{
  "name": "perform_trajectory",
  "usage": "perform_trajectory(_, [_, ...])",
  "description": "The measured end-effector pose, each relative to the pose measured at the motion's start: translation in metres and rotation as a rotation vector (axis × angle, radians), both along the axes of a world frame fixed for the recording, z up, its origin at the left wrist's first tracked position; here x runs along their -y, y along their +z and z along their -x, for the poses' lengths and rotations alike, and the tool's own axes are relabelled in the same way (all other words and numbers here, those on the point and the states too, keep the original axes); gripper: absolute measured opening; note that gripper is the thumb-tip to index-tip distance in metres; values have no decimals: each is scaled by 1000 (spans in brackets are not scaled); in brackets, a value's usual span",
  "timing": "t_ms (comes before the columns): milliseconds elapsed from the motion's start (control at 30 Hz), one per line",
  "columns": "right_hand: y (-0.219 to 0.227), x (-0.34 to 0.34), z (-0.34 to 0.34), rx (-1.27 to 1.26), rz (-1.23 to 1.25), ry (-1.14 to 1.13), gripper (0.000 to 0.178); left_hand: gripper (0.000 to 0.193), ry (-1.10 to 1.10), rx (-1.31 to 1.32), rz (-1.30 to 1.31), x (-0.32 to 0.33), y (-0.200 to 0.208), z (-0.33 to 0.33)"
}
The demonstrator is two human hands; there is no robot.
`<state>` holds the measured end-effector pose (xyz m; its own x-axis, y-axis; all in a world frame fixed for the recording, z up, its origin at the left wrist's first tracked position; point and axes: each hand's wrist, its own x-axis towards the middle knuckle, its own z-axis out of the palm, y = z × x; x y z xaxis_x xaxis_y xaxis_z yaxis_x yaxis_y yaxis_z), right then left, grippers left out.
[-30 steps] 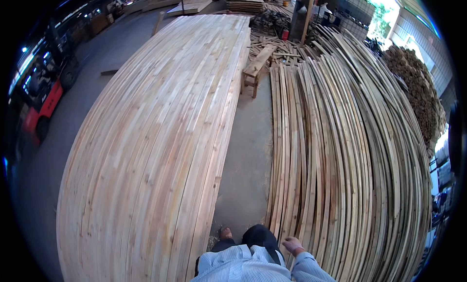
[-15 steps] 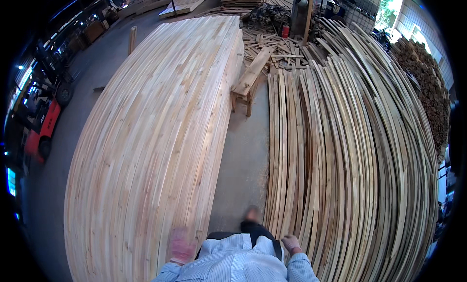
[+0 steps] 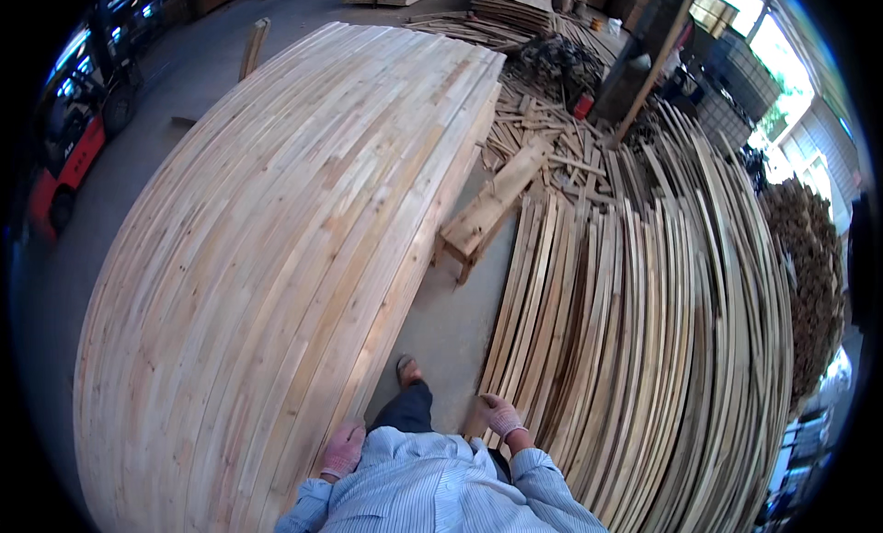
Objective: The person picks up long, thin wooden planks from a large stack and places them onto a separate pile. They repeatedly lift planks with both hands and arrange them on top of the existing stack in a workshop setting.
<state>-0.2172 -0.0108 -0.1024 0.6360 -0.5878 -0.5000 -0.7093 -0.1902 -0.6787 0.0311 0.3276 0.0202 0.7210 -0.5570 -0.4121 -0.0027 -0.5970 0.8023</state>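
Both my hands wear pinkish knitted gloves. My left hand (image 3: pixel 344 447) is low over the near right edge of a large stack of pale wooden boards (image 3: pixel 267 248), its back facing up and its fingers loosely extended; whether it touches the wood I cannot tell. In front of my right hip, my right hand (image 3: pixel 502 415) hangs above the near end of a row of long, narrow wooden strips (image 3: pixel 625 331). Its fingers are loosely bent with a fingertip out to the left, and nothing shows in it.
A grey floor aisle (image 3: pixel 418 326) runs between boards and strips, and my foot (image 3: pixel 408 369) is on it. Ahead stands a wooden bench (image 3: pixel 492 202), with scrap wood (image 3: pixel 552 147) behind it. A red forklift (image 3: pixel 69 170) is at far left; a post (image 3: pixel 644 64) rises at back right.
My view has turned and shifted forward; the bench appears nearer. My right hand has swung up and inward. The other foot now shows, at the left of the aisle.
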Motion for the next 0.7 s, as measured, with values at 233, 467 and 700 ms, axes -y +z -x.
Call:
perform_trajectory(233, [60,169,-163,39,227,115,36,37,-1,-114,109,137,52,-101])
perform_trajectory(467, [150,323,-394,131,792,544,62,29,277,-191,179,207,-1,-114])
perform_trajectory(700, [147,431,-560,411,1052,1104,57,29,688,357,82,321,-24,-114])
